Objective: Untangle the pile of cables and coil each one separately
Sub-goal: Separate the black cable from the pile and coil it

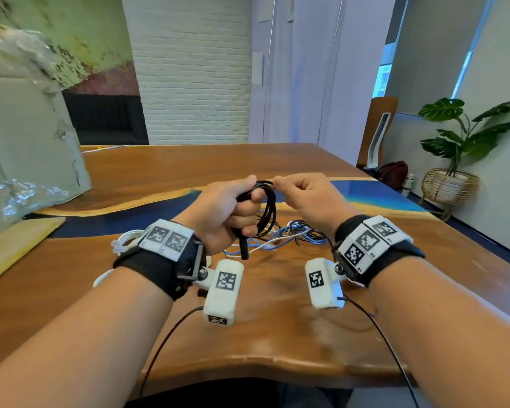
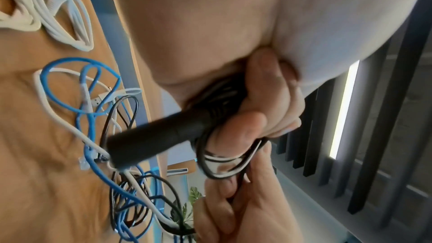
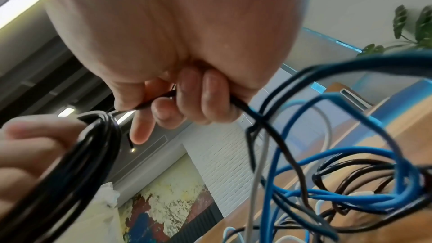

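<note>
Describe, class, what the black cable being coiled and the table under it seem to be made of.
Black cable: apparently rubber or plastic sheathing, smooth and slightly glossy, with highlights along its flexible loops. Table: seemingly varnished wood, with visible grain and sheen, plus a glossy blue inlay, possibly resin.

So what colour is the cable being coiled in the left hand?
Black. The coiled cable held by the left hand shows best in the head view.
</note>
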### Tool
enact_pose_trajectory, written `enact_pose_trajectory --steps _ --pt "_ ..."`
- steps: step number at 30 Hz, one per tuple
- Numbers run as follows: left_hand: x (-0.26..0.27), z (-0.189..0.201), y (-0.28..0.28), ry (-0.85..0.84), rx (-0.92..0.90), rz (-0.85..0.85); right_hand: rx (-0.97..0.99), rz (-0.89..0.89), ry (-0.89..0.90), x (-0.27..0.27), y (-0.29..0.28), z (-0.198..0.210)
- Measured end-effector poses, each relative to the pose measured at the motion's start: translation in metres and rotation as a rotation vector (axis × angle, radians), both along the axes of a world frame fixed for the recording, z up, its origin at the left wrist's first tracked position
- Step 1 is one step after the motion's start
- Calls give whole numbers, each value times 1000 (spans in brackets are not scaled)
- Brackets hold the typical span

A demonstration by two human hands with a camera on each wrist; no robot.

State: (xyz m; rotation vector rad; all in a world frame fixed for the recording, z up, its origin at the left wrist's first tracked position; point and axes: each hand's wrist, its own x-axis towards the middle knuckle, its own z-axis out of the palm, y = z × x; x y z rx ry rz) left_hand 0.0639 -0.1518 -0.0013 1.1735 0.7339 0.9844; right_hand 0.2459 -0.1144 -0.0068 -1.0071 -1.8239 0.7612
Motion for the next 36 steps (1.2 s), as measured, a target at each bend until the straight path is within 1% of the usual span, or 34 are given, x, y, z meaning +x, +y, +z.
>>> enact_pose_trajectory --steps 2,4,5,7,9,10,12,14,15,17,18,20,21,22,23,25,27,29,30,31,32,33,34,36 --pt "1 1 1 -58 11 13 -113 99 13 -2 -1 -3" --pt "3 4 3 -105 15 5 -150 216 72 -10 -7 -2" --pt "3 6 4 -126 17 -15 -153 244 104 -12 -9 -1" --pt "5 10 4 -170 9 -76 -144 225 146 -12 -14 4" --pt "8 11 4 -227 3 -94 -152 206 147 -8 -19 11" --pt "10 11 3 -282 11 -100 -158 176 147 -5 -18 11" --pt "14 13 1 -455 40 -107 -146 125 91 0 -14 8" --pt "18 22 0 -614 63 -47 -157 106 31 4 -10 -2" --pt "22 27 0 -670 75 23 -173 104 9 5 -9 -7" --pt "31 38 2 -719 102 204 -194 124 -63 3 -10 -14" --pt "36 42 4 -694 134 302 -187 129 -125 1 -11 -16" --pt "46 43 15 -563 231 470 -145 118 -292 -3 -16 -16" --pt "50 40 22 -468 290 531 -107 115 -368 -4 -17 -16" --pt "52 35 31 -333 365 580 -72 115 -425 -4 -19 -15" --pt "52 30 37 -139 448 606 -49 111 -461 -4 -20 -13" --pt "51 21 41 365 611 573 -3 76 -497 -3 -23 -9" --pt "48 14 38 813 695 450 35 36 -477 5 -20 -6" --pt "44 11 34 1163 690 349 51 12 -456 14 -16 -4" --pt "41 11 31 1284 667 309 48 13 -436 18 -14 -4" --pt "39 11 30 1359 646 275 43 14 -404 22 -11 -5" --pt "36 11 30 1385 627 243 37 16 -361 26 -9 -4" --pt "34 12 29 1363 609 203 28 23 -315 31 -8 -3" --pt "31 12 27 1291 574 153 20 34 -266 35 -6 -2" --pt "24 9 20 1016 427 33 12 26 -211 41 -1 -1"
